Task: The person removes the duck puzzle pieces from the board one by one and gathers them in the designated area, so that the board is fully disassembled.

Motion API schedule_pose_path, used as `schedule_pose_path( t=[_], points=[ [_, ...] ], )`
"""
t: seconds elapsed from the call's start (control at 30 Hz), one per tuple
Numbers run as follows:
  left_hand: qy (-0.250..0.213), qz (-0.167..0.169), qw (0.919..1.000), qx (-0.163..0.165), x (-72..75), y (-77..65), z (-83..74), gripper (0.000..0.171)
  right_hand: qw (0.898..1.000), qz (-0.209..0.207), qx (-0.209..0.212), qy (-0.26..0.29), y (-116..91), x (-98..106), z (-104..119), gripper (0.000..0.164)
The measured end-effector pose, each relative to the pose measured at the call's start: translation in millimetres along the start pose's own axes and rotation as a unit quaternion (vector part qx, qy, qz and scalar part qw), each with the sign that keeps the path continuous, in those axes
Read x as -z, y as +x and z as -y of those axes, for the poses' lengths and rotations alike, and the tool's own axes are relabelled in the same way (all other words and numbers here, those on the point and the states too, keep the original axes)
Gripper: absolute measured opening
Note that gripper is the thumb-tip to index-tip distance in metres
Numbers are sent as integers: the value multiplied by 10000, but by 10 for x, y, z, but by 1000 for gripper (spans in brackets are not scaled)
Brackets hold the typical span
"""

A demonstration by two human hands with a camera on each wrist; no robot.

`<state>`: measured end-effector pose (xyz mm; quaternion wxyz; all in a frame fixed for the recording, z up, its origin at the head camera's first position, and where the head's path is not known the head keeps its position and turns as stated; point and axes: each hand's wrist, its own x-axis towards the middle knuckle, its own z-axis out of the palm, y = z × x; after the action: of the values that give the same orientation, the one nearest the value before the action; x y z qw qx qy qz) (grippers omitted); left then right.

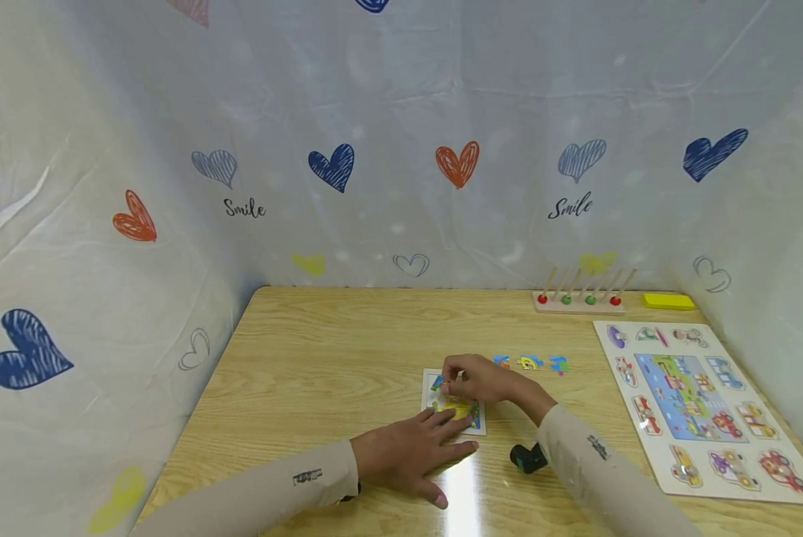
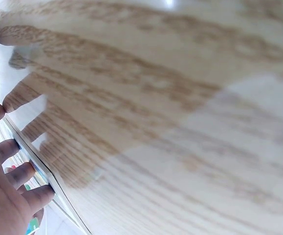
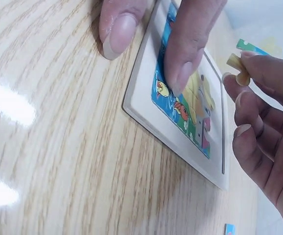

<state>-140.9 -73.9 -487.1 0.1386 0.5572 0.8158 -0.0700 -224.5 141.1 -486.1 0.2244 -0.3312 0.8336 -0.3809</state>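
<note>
A small jigsaw puzzle board (image 1: 480, 430) with a white frame lies on the table, partly filled with colourful picture pieces. My left hand (image 1: 418, 451) rests across its near left part, fingers spread and straight, with fingertips on the picture (image 3: 180, 110). Over the board's far side, my right hand (image 1: 478, 379) pinches a puzzle piece (image 3: 242, 76) between thumb and fingers; the right wrist view shows it tilted above the board, with a tan edge and green and blue on its face. Right of the board lie three loose puzzle pieces, including a yellow and blue one (image 1: 530, 362).
At the right lies a large puzzle board (image 1: 633, 414) with vehicle pictures. A peg stand with red and green beads (image 1: 578, 302) and a yellow block (image 1: 668, 301) are at the back right. A black object (image 1: 527, 459) sits by the right forearm. A printed curtain (image 1: 375, 224) encloses the table.
</note>
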Motion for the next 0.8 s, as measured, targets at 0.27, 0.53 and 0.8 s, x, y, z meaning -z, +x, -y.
schedule_pose_path(
  t=[0.27,0.53,0.8],
  points=[
    [258,-95,9996,41,-26,11,-15,89,9988,-85,-170,446,-52,52,19,6],
    [233,-159,9996,27,-32,8,-13,88,9994,-257,214,63,-103,103,-23,15],
    [198,-169,9997,44,-23,0,-14,89,9987,-507,38,-74,-194,128,-87,7]
  ],
)
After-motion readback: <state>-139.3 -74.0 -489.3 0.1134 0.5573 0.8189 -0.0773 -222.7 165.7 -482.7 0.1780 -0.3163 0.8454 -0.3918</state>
